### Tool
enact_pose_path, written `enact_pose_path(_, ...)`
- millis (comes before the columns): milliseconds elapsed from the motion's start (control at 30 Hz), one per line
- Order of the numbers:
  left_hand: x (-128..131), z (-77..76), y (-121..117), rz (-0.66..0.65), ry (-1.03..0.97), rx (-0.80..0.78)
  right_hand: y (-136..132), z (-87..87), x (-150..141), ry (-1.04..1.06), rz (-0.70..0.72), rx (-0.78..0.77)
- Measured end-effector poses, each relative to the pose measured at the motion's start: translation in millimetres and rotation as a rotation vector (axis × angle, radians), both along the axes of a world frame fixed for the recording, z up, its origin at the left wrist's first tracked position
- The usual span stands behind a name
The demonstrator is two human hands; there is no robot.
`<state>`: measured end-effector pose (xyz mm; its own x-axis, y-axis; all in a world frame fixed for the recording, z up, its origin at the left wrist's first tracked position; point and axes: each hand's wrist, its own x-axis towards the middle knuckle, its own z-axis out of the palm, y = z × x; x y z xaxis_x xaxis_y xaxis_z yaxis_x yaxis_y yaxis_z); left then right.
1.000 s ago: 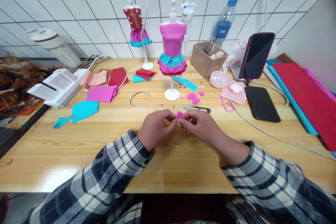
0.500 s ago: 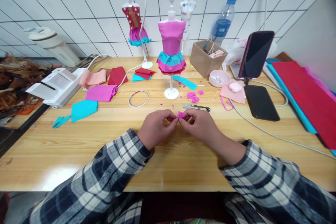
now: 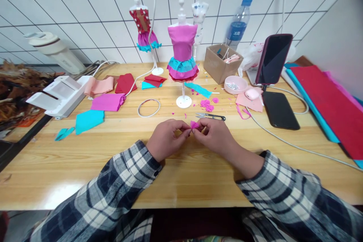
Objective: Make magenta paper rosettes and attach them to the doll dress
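A small pink pleated paper piece is pinched between the fingertips of both hands, just above the wooden table. My left hand grips its left side with curled fingers. My right hand grips its right side. Small snips lie just beyond my right hand. Two finished pink paper rosettes lie behind the snips. A doll mannequin in a pink and teal paper dress stands further back on its white base.
Folded pink, red and teal paper pieces lie at the left near a white device. A wire ring, a cardboard box, a bowl of beads, two phones, a cable and large red sheets fill the right.
Both hands stay at the same spot, working the pink piece with small finger movements. The view has shifted slightly.
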<state>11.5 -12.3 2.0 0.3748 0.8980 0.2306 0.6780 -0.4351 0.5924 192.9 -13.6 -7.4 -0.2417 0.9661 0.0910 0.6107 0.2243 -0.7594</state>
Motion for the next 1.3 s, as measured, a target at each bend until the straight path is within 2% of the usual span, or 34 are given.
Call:
enact_pose_path(200,2,4.6,1,0.053,-0.182,-0.108,-1,1.7,2,0.061,0.047,0.058)
enact_pose_path(300,0,5.9,3,0.081,-0.279,-0.168,0,2.5,4,0.159,0.078,0.042)
enact_pose_path(367,-2,5.0,4,0.109,-0.333,-0.181,0,3.6,4,0.283,0.085,-0.065)
enact_pose_path(500,-6,2.0,5,0.151,-0.327,-0.111,2,5.6,3,0.579,0.024,-0.471)
enact_pose_path(567,-7,1.4,5,0.137,-0.282,-0.044,3,5.0,2,0.687,0.021,-0.625)
enact_pose_path(700,-7,2.5,5,0.048,-0.231,0.082,8,0.5,6,0.797,0.01,-0.721)
enact_pose_path(800,-10,4.7,6,-0.086,-0.165,0.165,11,-1.8,11,0.802,0.028,-0.737)
enact_pose_path(933,-17,7.7,7,-0.317,0.032,0.291,16,-0.4,17,0.701,0.118,-0.713)
enact_pose_path(1033,-21,8.7,8,-0.433,0.143,0.388,19,0.4,21,0.641,0.201,-0.613)
enact_pose_path(1167,-20,8.9,8,-0.56,0.175,0.466,21,-3.4,24,0.522,0.297,-0.475)
enact_pose_path(1300,-15,7.3,7,-0.584,0.242,0.442,16,-3.9,23,0.355,0.351,-0.275)
